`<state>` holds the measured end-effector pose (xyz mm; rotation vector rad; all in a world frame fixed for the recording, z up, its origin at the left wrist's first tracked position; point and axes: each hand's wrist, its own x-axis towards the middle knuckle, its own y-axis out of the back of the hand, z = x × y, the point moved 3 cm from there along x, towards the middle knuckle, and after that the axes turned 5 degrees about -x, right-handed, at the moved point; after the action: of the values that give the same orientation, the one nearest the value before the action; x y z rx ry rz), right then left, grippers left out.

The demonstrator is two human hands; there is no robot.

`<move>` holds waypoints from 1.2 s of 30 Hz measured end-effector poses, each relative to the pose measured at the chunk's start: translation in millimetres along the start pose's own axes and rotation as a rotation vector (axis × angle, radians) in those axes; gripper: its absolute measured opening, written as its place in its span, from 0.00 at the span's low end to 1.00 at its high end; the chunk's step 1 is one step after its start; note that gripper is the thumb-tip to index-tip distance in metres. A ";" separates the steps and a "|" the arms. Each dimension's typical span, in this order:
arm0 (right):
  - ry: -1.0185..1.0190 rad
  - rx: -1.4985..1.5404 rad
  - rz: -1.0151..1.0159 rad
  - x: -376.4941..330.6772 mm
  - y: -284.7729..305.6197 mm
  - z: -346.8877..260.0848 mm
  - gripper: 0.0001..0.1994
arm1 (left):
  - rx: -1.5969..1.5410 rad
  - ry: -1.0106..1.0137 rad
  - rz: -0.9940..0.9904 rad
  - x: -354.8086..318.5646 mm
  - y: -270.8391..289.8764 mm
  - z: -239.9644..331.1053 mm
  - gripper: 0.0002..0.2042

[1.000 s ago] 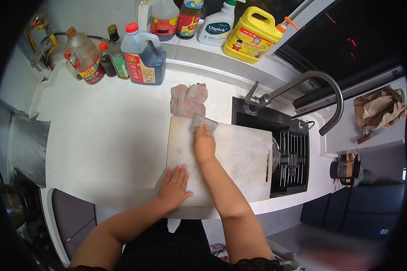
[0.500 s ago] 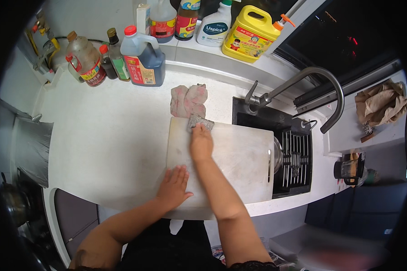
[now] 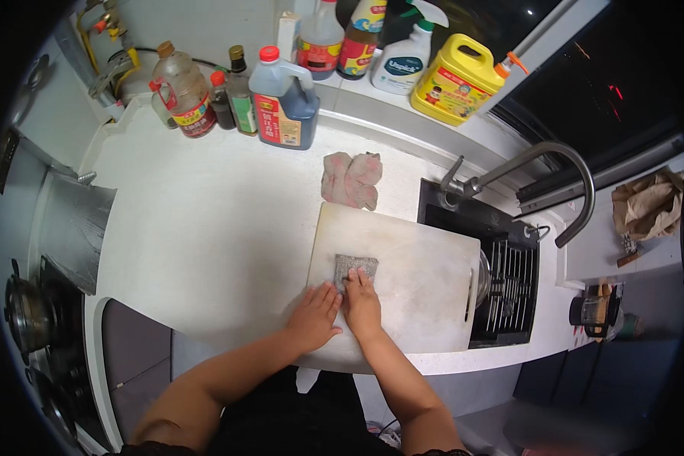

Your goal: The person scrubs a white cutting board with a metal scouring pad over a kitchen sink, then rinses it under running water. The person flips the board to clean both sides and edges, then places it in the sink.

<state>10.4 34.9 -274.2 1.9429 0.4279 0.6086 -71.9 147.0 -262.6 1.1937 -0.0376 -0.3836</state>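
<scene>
Pressing the grey pad [image 3: 345, 265] flat-fingered, the right hand [image 3: 363, 307] seems mid-scrub; the left hand [image 3: 315, 317] lies spread, the board [image 3: 422, 300] still blotchy.

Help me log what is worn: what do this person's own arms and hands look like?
The left hand and right hand are ungloved and look unadorned. Both forearms are bare; dark sleeve edges just show at the bottom of the picture, their trim too unclear to describe.

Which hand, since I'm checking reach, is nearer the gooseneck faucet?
Right. The right hand, on the gray scouring pad, is left of the gooseneck faucet; the left hand is farther left, at the left edge of the white cutting board.
</scene>
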 end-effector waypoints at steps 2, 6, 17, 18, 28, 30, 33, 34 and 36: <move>0.015 0.045 -0.027 10.2 -5.7 5.8 0.16 | -0.011 -0.037 0.011 -8.2 -2.2 -2.2 0.34; -0.013 0.040 0.116 98.5 -29.3 10.3 0.14 | 0.063 -0.081 0.027 -22.6 -12.4 7.8 0.29; 0.177 -0.020 -0.073 -18.7 -16.4 -21.6 0.22 | 0.094 -0.076 0.095 -41.2 -19.8 2.2 0.24; 0.108 0.000 -0.035 -2.1 -18.5 -23.5 0.22 | 0.108 -0.080 0.127 -42.5 -23.2 2.6 0.23; 0.048 0.053 -0.050 1.4 -9.8 -29.8 0.15 | 0.053 -0.095 0.166 -45.8 -14.0 -4.9 0.22; 0.104 0.067 -0.099 -32.4 10.9 -34.6 0.16 | 0.031 -0.073 0.146 -45.0 -18.9 -3.3 0.22; 0.042 0.098 -0.084 -33.8 35.6 -48.4 0.15 | 0.021 -0.058 0.112 -44.1 -19.4 -3.3 0.23; 0.025 0.076 -0.070 -30.6 33.3 -48.7 0.16 | 0.019 -0.064 0.121 -45.0 -19.5 -3.3 0.23; -0.009 0.030 -0.040 -25.0 22.4 -44.6 0.16 | 0.029 -0.083 0.129 -44.2 -17.4 -3.5 0.23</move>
<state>-35.2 44.2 -243.5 1.9605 0.4712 0.5701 -117.1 158.5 -272.1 1.1964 -0.1917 -0.3195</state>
